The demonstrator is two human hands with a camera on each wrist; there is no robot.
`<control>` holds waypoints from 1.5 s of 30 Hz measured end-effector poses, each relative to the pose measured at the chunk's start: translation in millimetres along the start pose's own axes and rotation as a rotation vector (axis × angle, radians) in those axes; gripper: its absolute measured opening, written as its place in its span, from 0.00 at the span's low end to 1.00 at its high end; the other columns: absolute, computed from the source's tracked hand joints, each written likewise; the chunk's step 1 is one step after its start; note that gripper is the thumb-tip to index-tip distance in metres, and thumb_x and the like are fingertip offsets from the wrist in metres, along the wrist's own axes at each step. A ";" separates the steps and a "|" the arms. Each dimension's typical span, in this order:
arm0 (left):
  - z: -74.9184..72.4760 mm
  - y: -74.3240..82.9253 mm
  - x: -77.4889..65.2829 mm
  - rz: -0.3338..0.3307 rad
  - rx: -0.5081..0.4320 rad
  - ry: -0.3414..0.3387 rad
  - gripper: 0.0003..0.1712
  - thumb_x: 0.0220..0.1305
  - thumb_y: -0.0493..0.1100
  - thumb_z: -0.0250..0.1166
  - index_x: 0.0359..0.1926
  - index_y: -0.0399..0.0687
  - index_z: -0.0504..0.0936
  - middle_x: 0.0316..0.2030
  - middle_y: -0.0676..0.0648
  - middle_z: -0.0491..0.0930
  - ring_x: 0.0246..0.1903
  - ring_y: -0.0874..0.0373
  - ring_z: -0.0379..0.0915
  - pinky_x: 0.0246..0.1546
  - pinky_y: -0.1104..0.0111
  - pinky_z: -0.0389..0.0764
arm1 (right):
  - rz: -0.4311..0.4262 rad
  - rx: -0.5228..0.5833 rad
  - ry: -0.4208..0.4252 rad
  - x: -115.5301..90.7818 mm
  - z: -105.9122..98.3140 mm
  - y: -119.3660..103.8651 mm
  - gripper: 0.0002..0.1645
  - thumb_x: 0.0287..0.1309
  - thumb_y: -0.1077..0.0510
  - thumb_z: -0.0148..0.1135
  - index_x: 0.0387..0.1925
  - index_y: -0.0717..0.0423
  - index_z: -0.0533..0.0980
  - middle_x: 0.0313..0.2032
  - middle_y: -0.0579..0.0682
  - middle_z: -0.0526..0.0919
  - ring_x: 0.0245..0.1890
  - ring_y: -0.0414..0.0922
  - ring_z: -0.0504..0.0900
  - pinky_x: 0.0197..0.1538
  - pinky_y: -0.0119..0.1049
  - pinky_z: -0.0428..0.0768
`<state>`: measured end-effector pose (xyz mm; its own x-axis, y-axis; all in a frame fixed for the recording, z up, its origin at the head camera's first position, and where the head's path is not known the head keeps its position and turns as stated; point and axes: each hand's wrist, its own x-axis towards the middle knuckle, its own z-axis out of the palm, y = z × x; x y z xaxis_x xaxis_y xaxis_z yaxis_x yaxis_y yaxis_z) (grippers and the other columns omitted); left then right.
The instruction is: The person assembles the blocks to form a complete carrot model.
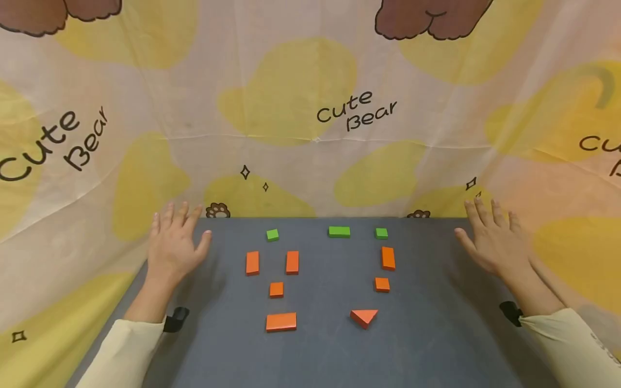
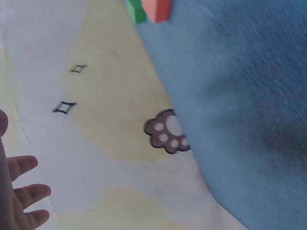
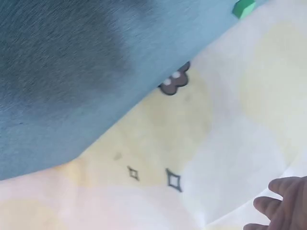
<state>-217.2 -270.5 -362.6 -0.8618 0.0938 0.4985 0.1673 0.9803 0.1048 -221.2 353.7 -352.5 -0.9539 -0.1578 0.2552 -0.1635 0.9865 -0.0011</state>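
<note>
My left hand (image 1: 176,245) is held up over the left side of the grey table, fingers spread and holding nothing. On the right side my right hand (image 1: 496,240) is raised likewise, its fingers apart. Between them lie toy blocks. A small green block (image 1: 273,235), a longer green block (image 1: 339,231) and another small green block (image 1: 381,233) form the back row. Nearer are upright-lying orange blocks (image 1: 253,263), (image 1: 292,262) and an orange block (image 1: 388,258). Two small orange squares (image 1: 276,290) sit lower, with a wide orange block (image 1: 281,322) and an orange triangular block (image 1: 364,318) nearest me.
A cloth (image 1: 291,108) printed with yellow patches and bear lettering hangs behind the grey table (image 1: 325,355) and along its sides. Dark straps (image 1: 176,319) show at both wrists, below cream sleeves (image 1: 127,353).
</note>
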 end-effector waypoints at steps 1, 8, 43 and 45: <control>-1.4 3.1 0.2 0.009 -0.003 0.017 0.34 0.65 0.55 0.53 0.69 0.47 0.65 0.67 0.31 0.63 0.71 0.33 0.46 0.70 0.39 0.42 | -0.004 0.008 0.013 0.3 -1.4 -3.2 0.44 0.72 0.37 0.34 0.76 0.52 0.35 0.75 0.64 0.40 0.74 0.66 0.32 0.69 0.68 0.32; -9.2 27.5 0.3 0.107 -0.054 0.135 0.33 0.59 0.54 0.57 0.63 0.45 0.73 0.63 0.33 0.70 0.67 0.33 0.57 0.67 0.39 0.53 | -0.104 0.051 0.173 5.7 -14.0 -39.5 0.43 0.67 0.40 0.50 0.74 0.55 0.52 0.68 0.67 0.60 0.70 0.70 0.51 0.65 0.70 0.52; 61.5 34.8 -15.0 -0.099 -0.529 -0.237 0.30 0.61 0.52 0.66 0.63 0.49 0.74 0.56 0.44 0.76 0.55 0.46 0.71 0.53 0.49 0.76 | -0.399 0.741 -0.335 84.0 57.8 -266.3 0.33 0.55 0.51 0.68 0.61 0.53 0.71 0.58 0.54 0.76 0.56 0.55 0.77 0.57 0.47 0.77; 67.2 31.8 -15.4 -0.100 -0.549 -0.273 0.30 0.60 0.52 0.66 0.62 0.48 0.74 0.55 0.44 0.76 0.55 0.45 0.71 0.53 0.49 0.76 | -0.406 0.746 -0.374 88.6 63.5 -271.0 0.32 0.55 0.51 0.68 0.61 0.55 0.71 0.57 0.57 0.76 0.55 0.56 0.77 0.56 0.47 0.77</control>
<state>-230.8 -229.1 -424.8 -0.9653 0.1180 0.2331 0.2387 0.7609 0.6034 -277.4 69.7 -391.0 -0.7861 -0.6166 0.0437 -0.4983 0.5903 -0.6350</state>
